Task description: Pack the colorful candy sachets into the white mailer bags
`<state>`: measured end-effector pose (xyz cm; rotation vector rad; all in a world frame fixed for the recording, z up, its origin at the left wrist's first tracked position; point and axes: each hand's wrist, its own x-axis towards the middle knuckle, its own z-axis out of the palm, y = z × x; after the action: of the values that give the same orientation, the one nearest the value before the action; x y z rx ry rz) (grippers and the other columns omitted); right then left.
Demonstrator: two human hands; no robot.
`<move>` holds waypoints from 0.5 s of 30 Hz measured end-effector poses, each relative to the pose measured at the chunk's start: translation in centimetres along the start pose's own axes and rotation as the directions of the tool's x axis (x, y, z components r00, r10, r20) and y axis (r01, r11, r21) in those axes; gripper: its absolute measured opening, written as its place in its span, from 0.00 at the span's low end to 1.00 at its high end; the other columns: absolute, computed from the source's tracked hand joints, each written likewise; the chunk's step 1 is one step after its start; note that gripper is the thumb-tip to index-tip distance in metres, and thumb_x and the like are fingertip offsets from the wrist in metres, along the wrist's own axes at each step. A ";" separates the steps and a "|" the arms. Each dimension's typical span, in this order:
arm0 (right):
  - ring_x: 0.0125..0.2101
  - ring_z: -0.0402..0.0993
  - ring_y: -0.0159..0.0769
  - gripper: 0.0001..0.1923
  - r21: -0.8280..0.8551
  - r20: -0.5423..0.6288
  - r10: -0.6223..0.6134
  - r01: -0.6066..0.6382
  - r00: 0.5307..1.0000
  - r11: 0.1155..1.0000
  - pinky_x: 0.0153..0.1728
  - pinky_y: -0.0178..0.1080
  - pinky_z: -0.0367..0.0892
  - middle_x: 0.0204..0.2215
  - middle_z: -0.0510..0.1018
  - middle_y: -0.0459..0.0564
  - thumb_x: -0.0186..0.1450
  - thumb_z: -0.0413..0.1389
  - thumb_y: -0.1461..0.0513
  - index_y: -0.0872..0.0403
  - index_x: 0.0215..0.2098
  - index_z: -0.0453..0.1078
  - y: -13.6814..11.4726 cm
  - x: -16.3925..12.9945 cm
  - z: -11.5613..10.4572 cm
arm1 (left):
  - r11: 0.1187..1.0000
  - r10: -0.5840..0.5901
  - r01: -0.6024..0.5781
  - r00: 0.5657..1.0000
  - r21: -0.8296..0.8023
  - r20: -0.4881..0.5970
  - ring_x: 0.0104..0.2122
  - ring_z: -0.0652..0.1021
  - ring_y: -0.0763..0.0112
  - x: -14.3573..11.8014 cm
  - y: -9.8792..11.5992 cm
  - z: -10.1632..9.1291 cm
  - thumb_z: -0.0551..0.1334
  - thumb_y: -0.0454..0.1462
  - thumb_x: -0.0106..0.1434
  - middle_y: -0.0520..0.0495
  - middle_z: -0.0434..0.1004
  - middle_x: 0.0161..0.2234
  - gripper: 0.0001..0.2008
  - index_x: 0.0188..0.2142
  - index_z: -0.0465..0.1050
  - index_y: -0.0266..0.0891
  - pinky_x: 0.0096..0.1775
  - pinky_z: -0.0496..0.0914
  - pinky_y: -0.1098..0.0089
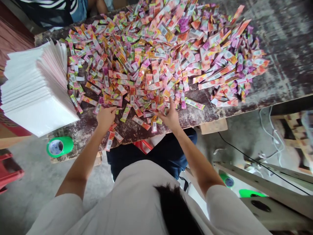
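A broad heap of small printed stick packets (156, 70), pink, orange, purple and green, covers the dark worn table. My left hand (106, 118) is at the near left edge of the heap. Its fingers are pinched together, with the thin end of a packet (118, 108) showing at the tips. My right hand (171, 118) reaches into the near side of the heap, index finger and thumb spread apart around loose packets. Between my hands lie several separate packets, one of them orange and pink (141, 122). The packets under my right fingertips are partly hidden.
A tall stack of white sleeves or bags (41, 88) stands at the table's left. A green tape roll (60, 146) rests on the near left corner. Across the table sits a person in a striped top (52, 13). A black cable (259, 166) crosses the right side.
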<state>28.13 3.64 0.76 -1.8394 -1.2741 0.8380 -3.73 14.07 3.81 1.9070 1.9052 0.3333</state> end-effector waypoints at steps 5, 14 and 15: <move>0.26 0.69 0.37 0.30 0.175 0.323 0.040 -0.102 0.945 0.979 0.33 0.39 0.66 0.22 0.70 0.46 0.69 0.44 0.44 0.56 0.52 0.74 -1.5 -1.1 3.1 | 0.887 -0.119 0.091 0.992 -0.454 -0.034 0.37 0.80 0.61 2.4 -1.7 1.5 0.64 0.43 0.59 0.49 0.82 0.32 0.12 0.37 0.84 0.40 0.45 0.73 0.61; 0.38 0.74 0.43 0.28 0.163 0.347 -0.007 -0.053 0.938 0.985 0.42 0.44 0.69 0.36 0.78 0.52 0.63 0.57 0.47 0.56 0.53 0.70 -2.3 -0.2 5.6 | 0.968 0.138 -0.193 0.942 -0.158 -0.305 0.60 0.68 0.49 1.1 -0.6 1.3 0.66 0.45 0.61 0.40 0.73 0.54 0.10 0.36 0.78 0.42 0.59 0.63 0.49; 0.37 0.74 0.43 0.25 0.127 0.381 -0.003 -0.049 0.925 0.991 0.41 0.43 0.69 0.35 0.78 0.52 0.64 0.55 0.47 0.57 0.50 0.72 -2.6 0.0 5.5 | 0.959 0.149 -0.211 0.944 -0.191 -0.294 0.58 0.71 0.52 1.4 -0.7 0.9 0.63 0.46 0.64 0.40 0.75 0.51 0.12 0.38 0.76 0.41 0.58 0.65 0.51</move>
<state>22.37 5.40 0.15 -1.6363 -1.3914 1.3110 -3.93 15.33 2.54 1.9687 1.7697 0.8736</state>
